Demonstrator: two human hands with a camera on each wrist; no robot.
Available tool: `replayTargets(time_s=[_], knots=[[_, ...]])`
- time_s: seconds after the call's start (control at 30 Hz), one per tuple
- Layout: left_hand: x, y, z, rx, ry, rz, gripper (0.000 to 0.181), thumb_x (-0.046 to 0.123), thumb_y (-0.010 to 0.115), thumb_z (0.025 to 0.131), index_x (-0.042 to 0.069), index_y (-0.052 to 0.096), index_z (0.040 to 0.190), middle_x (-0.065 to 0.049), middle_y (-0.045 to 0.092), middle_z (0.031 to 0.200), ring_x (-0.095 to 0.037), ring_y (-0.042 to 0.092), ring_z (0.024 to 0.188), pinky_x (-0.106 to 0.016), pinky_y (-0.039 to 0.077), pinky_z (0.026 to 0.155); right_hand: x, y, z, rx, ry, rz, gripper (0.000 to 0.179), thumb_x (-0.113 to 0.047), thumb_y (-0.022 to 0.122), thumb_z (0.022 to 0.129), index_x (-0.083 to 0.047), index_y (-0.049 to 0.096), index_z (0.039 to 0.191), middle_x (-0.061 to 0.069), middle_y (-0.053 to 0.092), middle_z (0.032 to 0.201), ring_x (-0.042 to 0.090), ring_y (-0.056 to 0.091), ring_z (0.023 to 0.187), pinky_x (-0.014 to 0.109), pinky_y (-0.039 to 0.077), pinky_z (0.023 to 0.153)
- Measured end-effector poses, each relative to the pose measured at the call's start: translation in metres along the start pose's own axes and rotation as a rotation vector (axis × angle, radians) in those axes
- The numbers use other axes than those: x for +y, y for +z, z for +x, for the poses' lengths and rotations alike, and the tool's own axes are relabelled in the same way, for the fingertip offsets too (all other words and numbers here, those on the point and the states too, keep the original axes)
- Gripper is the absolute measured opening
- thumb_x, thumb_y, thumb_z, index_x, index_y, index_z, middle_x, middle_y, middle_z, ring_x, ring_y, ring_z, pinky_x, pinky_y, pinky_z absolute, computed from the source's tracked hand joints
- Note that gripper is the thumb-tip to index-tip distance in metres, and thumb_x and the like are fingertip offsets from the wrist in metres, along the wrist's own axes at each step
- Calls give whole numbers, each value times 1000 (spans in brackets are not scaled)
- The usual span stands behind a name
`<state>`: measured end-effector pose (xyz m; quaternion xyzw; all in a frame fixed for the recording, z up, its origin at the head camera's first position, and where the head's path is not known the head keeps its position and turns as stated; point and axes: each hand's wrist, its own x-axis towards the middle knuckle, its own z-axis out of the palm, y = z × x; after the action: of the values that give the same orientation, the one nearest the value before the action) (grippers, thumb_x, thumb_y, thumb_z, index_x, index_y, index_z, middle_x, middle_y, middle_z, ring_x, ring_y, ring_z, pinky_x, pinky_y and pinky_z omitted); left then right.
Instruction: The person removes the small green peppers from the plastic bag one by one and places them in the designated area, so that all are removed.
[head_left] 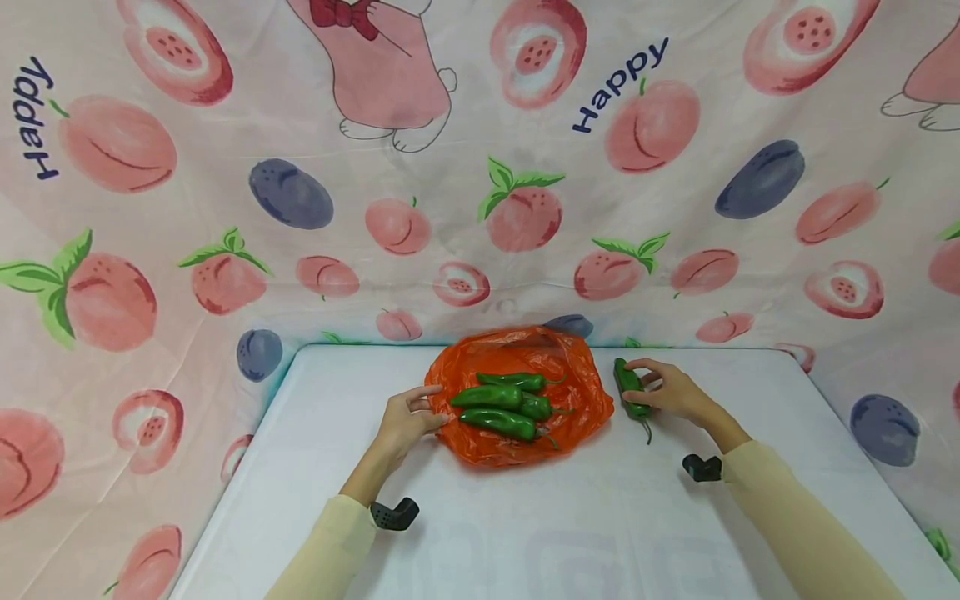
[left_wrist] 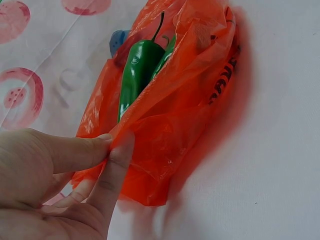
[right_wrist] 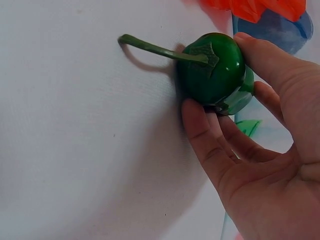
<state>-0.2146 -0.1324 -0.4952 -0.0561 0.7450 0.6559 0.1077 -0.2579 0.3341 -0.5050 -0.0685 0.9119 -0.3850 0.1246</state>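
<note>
An orange plastic bag (head_left: pixel 581 421) lies spread on the table with several green peppers (head_left: pixel 498 422) on it. My left hand (head_left: pixel 405 421) is at the bag's left side, and in the left wrist view its thumb and finger pinch the bag's edge (left_wrist: pixel 145 112). To the right of the bag, my right hand (head_left: pixel 671 392) holds one green pepper (head_left: pixel 628 382) between thumb and fingers. This pepper's stem points toward me. In the right wrist view the pepper (right_wrist: pixel 212 75) is seen stem end on; whether it touches the table is unclear.
The white table (head_left: pixel 555 533) ends at the back against a fruit-print cloth (head_left: pixel 465 225). A small black wrist camera (head_left: pixel 395 514) sits at my left wrist, another black camera (head_left: pixel 702 468) at my right.
</note>
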Motion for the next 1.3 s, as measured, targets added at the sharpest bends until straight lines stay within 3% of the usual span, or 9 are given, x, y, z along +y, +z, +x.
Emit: replayTargets(time_s=[0.43, 0.7, 1.03, 1.3], knots=[[-6, -1, 2, 11, 31, -39, 50, -10, 75, 86, 0, 65, 133, -15, 56, 97, -18, 68, 72, -42, 64, 77, -4, -2, 0, -5, -30, -40, 62, -32, 78, 93, -6, 52, 144, 33, 58, 126, 41, 63, 106, 44, 61, 80], [-4, -3, 0, -6, 33, -50, 49, -9, 75, 87, -1, 64, 134, -14, 58, 93, -19, 70, 70, -44, 63, 78, -11, -4, -6, -29, -58, -50, 59, -28, 77, 95, -3, 51, 142, 34, 58, 123, 42, 66, 102, 40, 63, 71], [-6, -3, 1, -5, 37, -51, 49, -11, 75, 86, -4, 63, 133, -15, 60, 90, -18, 71, 69, -43, 64, 75, -11, -13, -5, -48, -117, -129, 54, -26, 75, 96, -3, 52, 139, 35, 61, 121, 25, 69, 80, 36, 62, 63], [-4, -3, 0, 9, 29, -53, 50, -13, 75, 85, -3, 63, 132, -14, 61, 90, -17, 69, 69, -43, 64, 74, -16, -21, -6, -76, -128, -160, 53, -26, 75, 96, -4, 53, 139, 35, 61, 121, 26, 70, 79, 36, 61, 65]])
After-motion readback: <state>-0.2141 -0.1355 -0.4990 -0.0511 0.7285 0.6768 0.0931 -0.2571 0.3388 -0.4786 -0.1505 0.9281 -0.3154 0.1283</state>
